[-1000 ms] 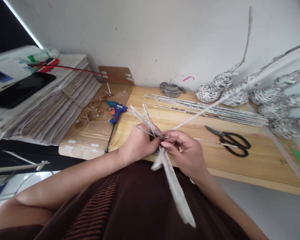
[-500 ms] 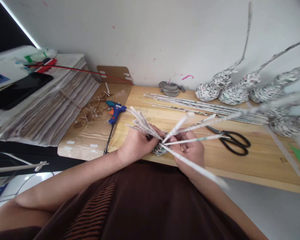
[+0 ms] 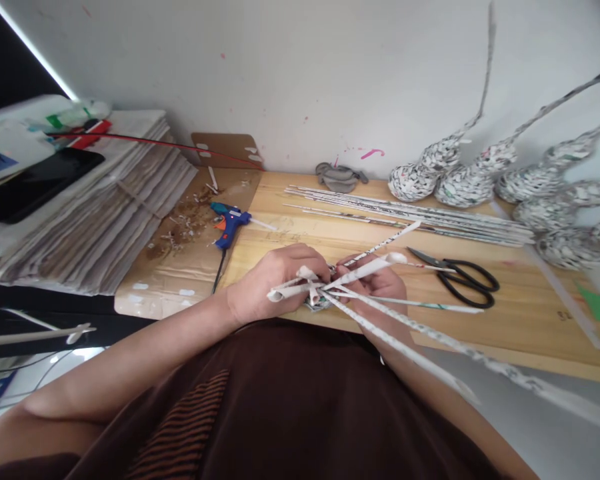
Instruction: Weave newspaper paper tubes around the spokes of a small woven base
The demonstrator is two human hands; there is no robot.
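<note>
A black phone [image 3: 43,181] lies atop stacked papers [image 3: 125,213], while a grey cloth [image 3: 339,179] sits near the wall [image 3: 280,73].

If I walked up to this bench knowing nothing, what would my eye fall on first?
Probably the pale paper tubes fanning out from the small woven piece held between the left hand and right hand, front and centre. Next, perhaps, the cluster of woven gourd-like shapes with long stems at the back right. The bright blue glue gun also stands out, left of centre.

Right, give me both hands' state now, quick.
Left hand: closed, holding the woven paper piece.
Right hand: at that piece; paper tubes partly hide its grip, cannot tell.
</note>
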